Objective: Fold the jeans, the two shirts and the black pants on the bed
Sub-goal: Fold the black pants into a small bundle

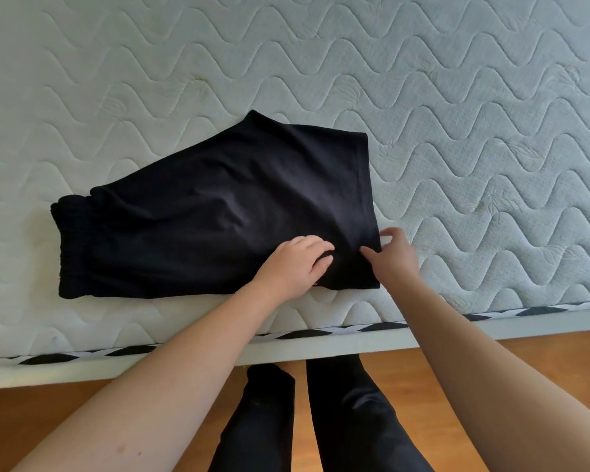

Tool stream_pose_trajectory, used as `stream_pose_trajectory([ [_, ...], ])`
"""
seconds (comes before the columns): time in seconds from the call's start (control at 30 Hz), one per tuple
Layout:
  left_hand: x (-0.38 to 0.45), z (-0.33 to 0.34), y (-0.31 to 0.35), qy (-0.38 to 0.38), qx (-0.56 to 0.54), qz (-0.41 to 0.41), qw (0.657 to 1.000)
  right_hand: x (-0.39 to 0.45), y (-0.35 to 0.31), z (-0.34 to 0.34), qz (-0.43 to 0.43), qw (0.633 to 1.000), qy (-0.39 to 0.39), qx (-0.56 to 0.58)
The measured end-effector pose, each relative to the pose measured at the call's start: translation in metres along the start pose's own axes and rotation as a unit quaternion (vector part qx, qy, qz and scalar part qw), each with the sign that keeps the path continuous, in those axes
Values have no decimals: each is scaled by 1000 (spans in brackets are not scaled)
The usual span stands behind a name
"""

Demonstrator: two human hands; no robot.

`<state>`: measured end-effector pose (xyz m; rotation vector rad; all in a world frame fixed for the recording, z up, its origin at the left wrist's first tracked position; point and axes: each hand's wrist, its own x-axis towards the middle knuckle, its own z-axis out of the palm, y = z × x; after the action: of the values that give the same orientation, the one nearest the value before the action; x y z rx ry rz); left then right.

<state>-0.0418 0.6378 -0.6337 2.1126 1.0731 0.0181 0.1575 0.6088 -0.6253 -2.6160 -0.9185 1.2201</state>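
Pants [215, 212] lie on the bed [457, 114] near its front edge, already doubled into a short dark block, with the ribbed waistband at the left and a hemmed edge running down the right side. My left hand [295, 264] rests on the cloth close to the lower right corner, fingers bent and pressing down, holding nothing that I can make out. My right hand [390, 253] is just beside it at that right edge, thumb on top of the fabric and fingers curling round the hem, so it pinches the edge. The two hands sit close together but do not touch.

I judge the step in hand to be the next fold, right edge carried over toward the waistband. To do it well I would keep the left palm flat as an anchor so the lower layers do not slide on the quilted cover, catch every layer in the right pinch (a single layer would peel off alone), then lift low and lay the edge down square. The top outline slants up to a peak, so I would smooth that first, or the finished fold may come out crooked
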Motion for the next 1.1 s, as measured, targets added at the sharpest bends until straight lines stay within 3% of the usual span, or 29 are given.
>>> stream_pose_trajectory([
  [0.1, 18, -21, -13, 39, 10, -29, 999, 10, -9, -4, -31, 998, 55, -30],
  [0.3, 56, -64, -39, 58, 34, -89, 994, 36, -61, -20, -156, 987, 38, 26],
  [0.43, 85, -90, -58, 121, 62, -103, 985, 68, -95, -25, -233, 970, 62, -35],
  [0.57, 118, -115, -80, 204, 95, -215, 950, 101, -128, -26, -277, 950, 53, -135],
  [0.67, 141, -138, -98, 133, 49, -330, 933, 121, -144, -33, -257, 932, 10, -257],
  [0.73, 153, -154, -110, 91, 35, -366, 926, 132, -151, -42, -263, 921, -10, -287],
  [0.83, 165, -172, -122, 85, -54, -345, 933, 142, -152, -54, -264, 942, -31, -207],
  [0.93, 169, -177, -123, 121, -72, -307, 941, 148, -146, -58, -223, 964, -20, -145],
  [1.1, 163, -162, -125, 157, -134, -315, 926, 153, -151, -48, -236, 955, 35, -179],
])
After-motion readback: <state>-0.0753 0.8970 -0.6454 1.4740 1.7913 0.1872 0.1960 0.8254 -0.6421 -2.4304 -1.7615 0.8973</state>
